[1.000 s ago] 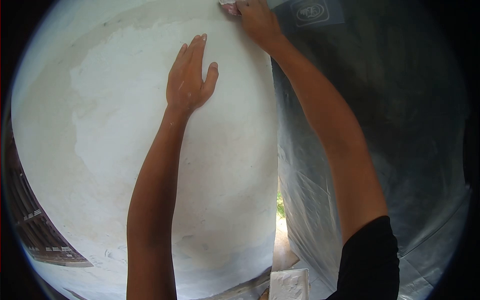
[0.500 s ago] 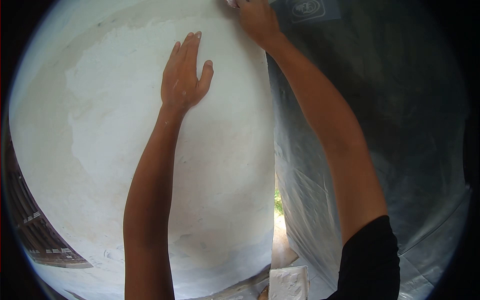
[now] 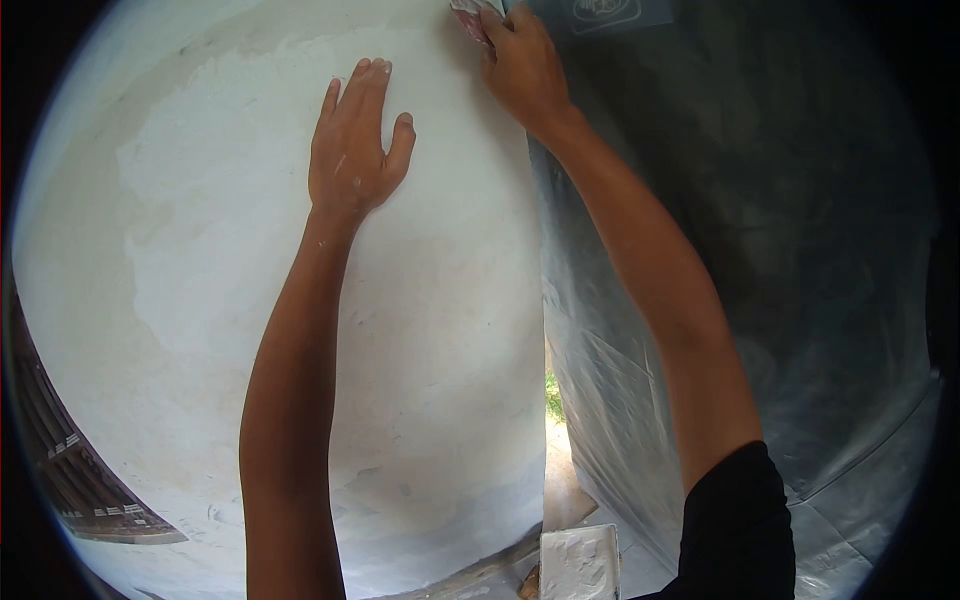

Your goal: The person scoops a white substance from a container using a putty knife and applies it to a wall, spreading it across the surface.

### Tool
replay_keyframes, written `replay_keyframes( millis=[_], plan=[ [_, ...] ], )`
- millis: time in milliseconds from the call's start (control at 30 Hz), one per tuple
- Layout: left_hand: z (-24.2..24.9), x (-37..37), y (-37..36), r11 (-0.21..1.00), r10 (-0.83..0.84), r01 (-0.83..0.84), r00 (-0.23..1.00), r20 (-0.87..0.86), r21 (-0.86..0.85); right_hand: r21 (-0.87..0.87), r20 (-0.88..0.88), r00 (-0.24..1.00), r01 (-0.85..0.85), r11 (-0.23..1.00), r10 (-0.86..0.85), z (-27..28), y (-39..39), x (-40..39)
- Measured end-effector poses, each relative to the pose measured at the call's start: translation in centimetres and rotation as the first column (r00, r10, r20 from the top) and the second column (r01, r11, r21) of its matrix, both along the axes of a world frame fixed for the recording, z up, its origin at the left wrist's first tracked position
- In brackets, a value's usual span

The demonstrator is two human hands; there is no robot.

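Observation:
My left hand (image 3: 352, 150) lies flat on the white plastered wall (image 3: 230, 260), palm down, thumb apart from the fingers. White specks dot the back of it. At the top, near the wall's right edge, my right hand (image 3: 528, 75) is closed round a flat reddish tool smeared with white (image 3: 472, 22); its upper end is cut off by the frame, and I cannot tell its exact kind. The tool overlaps the wall surface in this view.
Right of the wall edge hangs a dark translucent plastic sheet (image 3: 820, 230) with a printed label (image 3: 605, 12). A square tray of white paste (image 3: 580, 570) sits low at the wall's foot. Dark slatted structure (image 3: 85, 470) shows at lower left. Greenery (image 3: 554, 400) shows through a narrow gap.
My right hand and the reddish tool have come slightly lower, so more of the tool shows. My left hand appears slightly farther left, still flat on the wall.

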State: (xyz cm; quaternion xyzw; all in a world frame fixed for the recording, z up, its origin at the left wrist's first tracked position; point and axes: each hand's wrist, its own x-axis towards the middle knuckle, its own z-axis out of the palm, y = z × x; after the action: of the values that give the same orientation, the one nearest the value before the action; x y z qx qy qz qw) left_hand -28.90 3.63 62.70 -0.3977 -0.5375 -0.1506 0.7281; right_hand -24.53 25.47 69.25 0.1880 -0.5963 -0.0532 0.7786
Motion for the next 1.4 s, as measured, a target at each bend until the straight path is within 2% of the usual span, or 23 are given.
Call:
replay_keyframes(
  millis=[33,67,133,167,267,467,533,567,633,667,733,767,833,867,933,967,1033,1067,1133,1200,1267,1333,1400],
  plan=[
    [-0.1,0.1,0.0,1.0,-0.007,0.008,1.0,0.025,-0.011,0.054,-0.089,0.996,0.018,0.998,-0.013,1.8,0.2,-0.5],
    [-0.1,0.2,-0.1,1.0,-0.013,0.015,0.999,0.049,-0.021,0.054,-0.09,0.996,0.018,0.998,-0.013,3.3,0.3,-1.7],
    [-0.2,0.0,0.0,1.0,-0.01,0.01,0.999,0.043,-0.019,-0.132,-0.081,0.981,0.167,0.977,-0.179,5.3,0.5,-4.0],
    [-0.1,0.1,-0.1,1.0,-0.006,0.007,0.999,0.041,-0.018,-0.131,-0.084,0.981,0.164,0.978,-0.176,5.4,0.6,-4.3],
    [-0.2,0.2,0.0,1.0,0.004,-0.004,0.998,0.056,-0.012,-0.072,0.046,0.978,0.205,0.976,-0.202,4.4,1.3,-4.5],
    [0.0,0.0,0.0,1.0,0.009,-0.009,1.0,-0.007,0.002,0.012,0.119,0.99,0.076,0.997,-0.077,-4.4,0.0,0.2],
    [0.0,0.1,0.0,1.0,0.015,-0.014,1.0,-0.004,0.008,-0.003,0.22,0.973,-0.07,0.998,0.069,-4.8,-0.2,1.5],
    [0.0,0.2,0.1,1.0,0.021,-0.021,1.0,0.001,0.007,-0.003,0.219,0.973,-0.071,0.997,0.07,-4.1,-0.2,1.5],
    [0.1,0.0,0.1,1.0,0.021,-0.021,1.0,-0.005,0.003,0.006,0.033,0.998,-0.061,0.998,0.06,-1.5,-0.1,0.8],
    [0.1,-0.1,0.1,1.0,0.021,-0.021,1.0,-0.009,0.004,0.004,0.034,0.998,-0.061,0.998,0.06,0.1,-0.1,0.5],
    [0.0,0.0,0.1,1.0,0.023,-0.023,1.0,-0.008,0.006,-0.147,0.225,0.972,-0.028,0.989,0.061,3.4,-0.1,-0.4],
    [0.0,0.0,0.0,1.0,0.025,-0.025,1.0,-0.009,0.009,-0.145,0.226,0.972,-0.031,0.989,0.064,4.4,0.5,-1.7],
    [-0.1,0.0,0.0,1.0,0.015,-0.015,1.0,-0.006,0.008,-0.017,-0.051,0.996,0.069,0.997,-0.069,4.9,1.8,-4.2],
    [-0.1,-0.1,0.0,1.0,0.003,-0.003,1.0,-0.005,0.009,-0.018,-0.052,0.996,0.065,0.998,-0.066,4.7,1.9,-4.1],
    [-0.2,0.0,-0.1,1.0,0.011,-0.011,1.0,0.02,-0.004,-0.031,0.019,0.97,0.243,0.97,-0.242,2.6,1.8,-3.1],
    [-0.2,0.1,-0.1,1.0,0.012,-0.012,0.999,0.045,-0.013,-0.029,0.021,0.97,0.245,0.969,-0.244,1.0,1.4,-2.7],
    [-0.3,0.2,-0.1,1.0,0.006,-0.005,0.999,0.05,-0.017,-0.055,0.158,0.974,0.172,0.984,-0.161,-3.2,0.6,-1.5],
    [-0.2,0.2,0.0,1.0,0.002,-0.001,0.999,0.051,-0.018,-0.054,0.156,0.974,0.173,0.983,-0.163,-4.6,0.1,-0.7],
    [-0.1,0.1,0.0,1.0,0.008,-0.007,0.999,0.047,-0.013,-0.054,0.227,0.974,0.001,0.999,0.012,-5.8,-0.3,0.6],
    [-0.1,0.1,0.1,1.0,0.015,-0.014,0.999,0.047,-0.019,-0.058,0.201,0.978,-0.044,0.997,0.054,-4.0,-0.5,1.1],
    [-0.2,0.2,0.1,1.0,0.013,-0.012,0.999,0.041,-0.015,-0.053,0.007,0.999,-0.035,0.998,0.036,-0.2,0.1,0.0],
    [-0.1,0.0,0.1,1.0,0.008,-0.008,1.0,0.014,-0.004,-0.083,0.028,1.0,0.005,0.997,-0.002,3.0,0.3,-0.9],
    [-0.1,0.0,0.1,1.0,0.008,-0.008,1.0,-0.007,0.007,-0.113,0.055,0.998,0.041,0.993,-0.035,3.2,0.6,-1.6]
  ],
)
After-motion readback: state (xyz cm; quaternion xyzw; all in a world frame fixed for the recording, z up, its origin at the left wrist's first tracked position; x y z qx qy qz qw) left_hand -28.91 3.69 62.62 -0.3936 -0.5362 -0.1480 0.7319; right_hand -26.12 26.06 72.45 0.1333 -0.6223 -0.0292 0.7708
